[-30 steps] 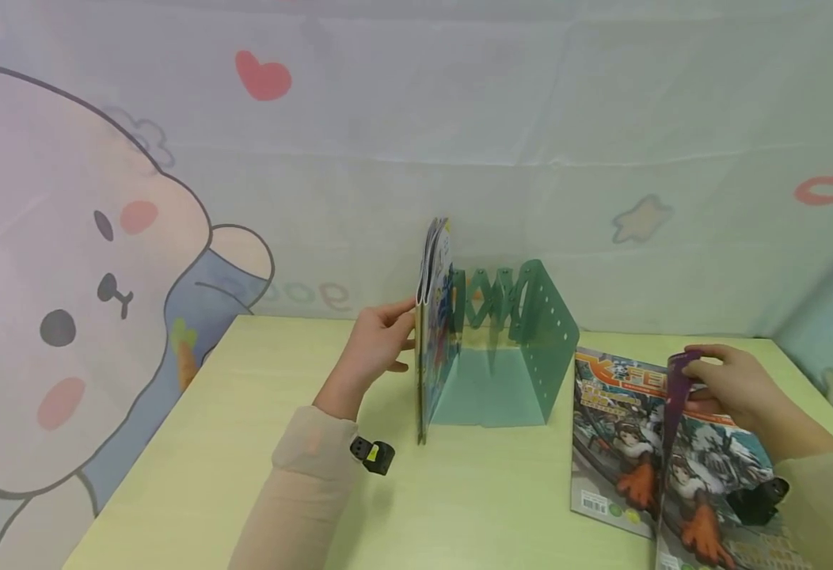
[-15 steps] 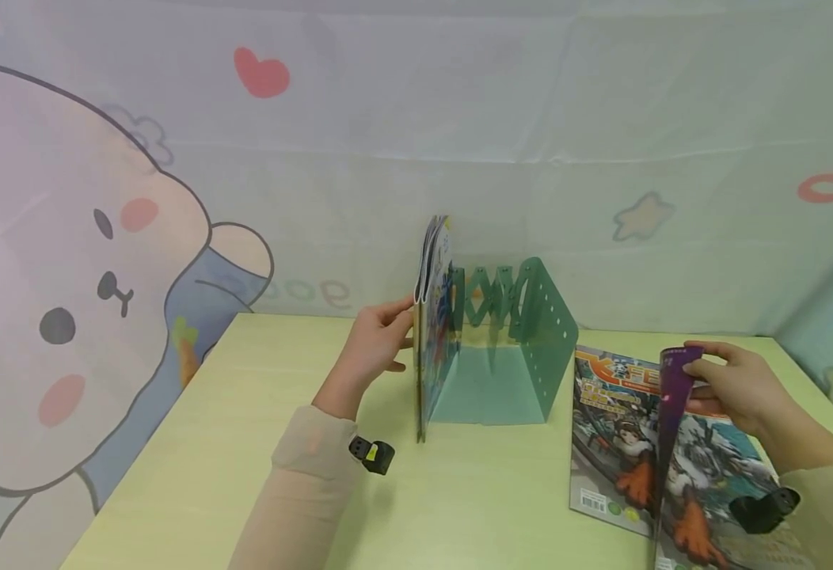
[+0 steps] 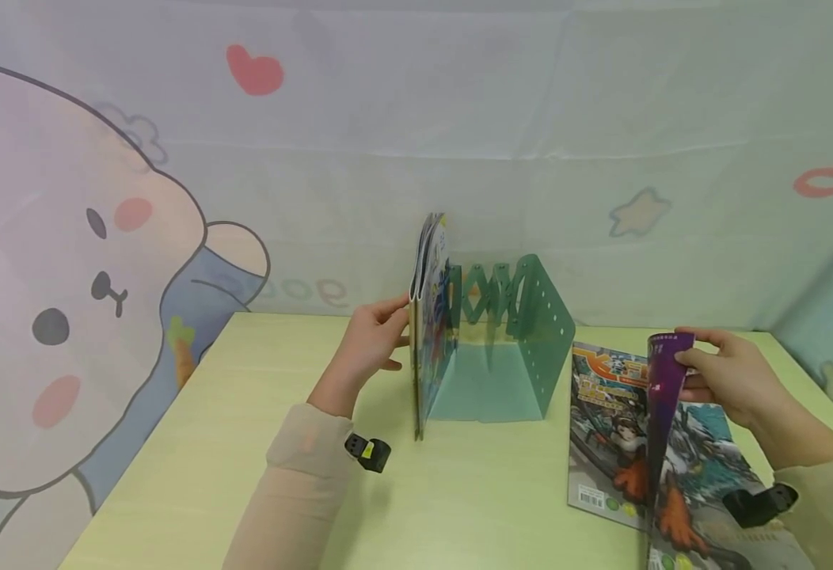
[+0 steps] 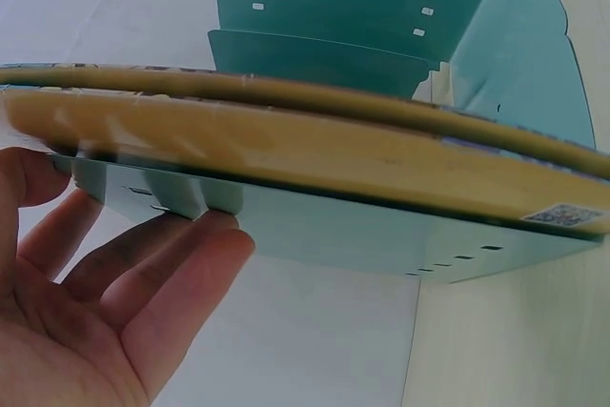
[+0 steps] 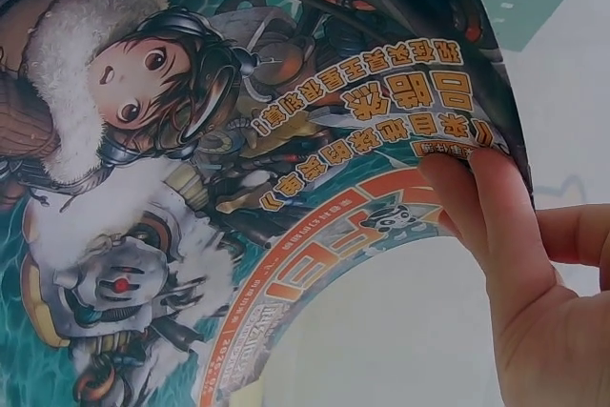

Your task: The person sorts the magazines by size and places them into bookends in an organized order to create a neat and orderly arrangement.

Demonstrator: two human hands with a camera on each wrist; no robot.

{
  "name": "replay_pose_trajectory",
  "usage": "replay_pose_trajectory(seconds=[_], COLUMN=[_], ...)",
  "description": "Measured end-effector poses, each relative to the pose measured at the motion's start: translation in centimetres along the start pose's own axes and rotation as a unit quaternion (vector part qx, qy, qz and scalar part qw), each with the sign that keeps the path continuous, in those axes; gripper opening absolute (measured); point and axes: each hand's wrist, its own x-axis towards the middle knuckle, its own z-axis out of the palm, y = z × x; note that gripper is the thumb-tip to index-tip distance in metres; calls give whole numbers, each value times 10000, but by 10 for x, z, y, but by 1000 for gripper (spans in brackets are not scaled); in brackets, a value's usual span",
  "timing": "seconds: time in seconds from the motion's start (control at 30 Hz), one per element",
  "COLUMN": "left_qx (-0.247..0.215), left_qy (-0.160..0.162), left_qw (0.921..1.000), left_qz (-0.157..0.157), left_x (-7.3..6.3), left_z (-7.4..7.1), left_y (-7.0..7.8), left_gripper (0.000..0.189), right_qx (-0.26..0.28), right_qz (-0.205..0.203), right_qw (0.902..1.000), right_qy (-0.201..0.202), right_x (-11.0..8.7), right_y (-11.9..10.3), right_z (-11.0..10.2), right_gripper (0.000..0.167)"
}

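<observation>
The right grip (image 3: pixel 737 380) is pinching a magazine (image 3: pixel 716 447) right of the bookend (image 3: pixel 495 384) on the tabletop (image 3: pixel 459 507); the left grip (image 3: pixel 370 340), unclenched, is touching the bookend's outer side, booklets (image 3: pixel 432 317) standing upright inside.

on the far end, my left arm (image 3: pixel 332 394), in a pale beige cloth sleeve (image 3: pixel 301 499), is slanting forward and inward; my bare left hand (image 3: pixel 368 344) is holding its fingers nearly straight and spread. my right arm (image 3: pixel 801 435) is angling inward too, my bare right hand (image 3: pixel 733 380) pinching between thumb and fingers.
</observation>
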Motion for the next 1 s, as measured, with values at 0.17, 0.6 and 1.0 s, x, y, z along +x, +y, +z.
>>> replay_pose_trajectory(seconds=[0.17,0.6,1.0], left_qx=[-40,-173,-173], left_qy=[4,-48,-57], left_qw=[10000,9998,9998], left_qz=[6,22,21], left_x=[0,0,0], left_z=[-1,1,0], left_y=[2,-3,-1], left_gripper=[44,44,46], right_qx=[-15,-122,-121], right_qz=[-40,-116,-456], right_qw=[10000,9991,9978], right_qy=[68,384,472], right_x=[-3,-18,-29], right_y=[-9,-21,-39], right_z=[0,3,5], right_gripper=[64,65,63])
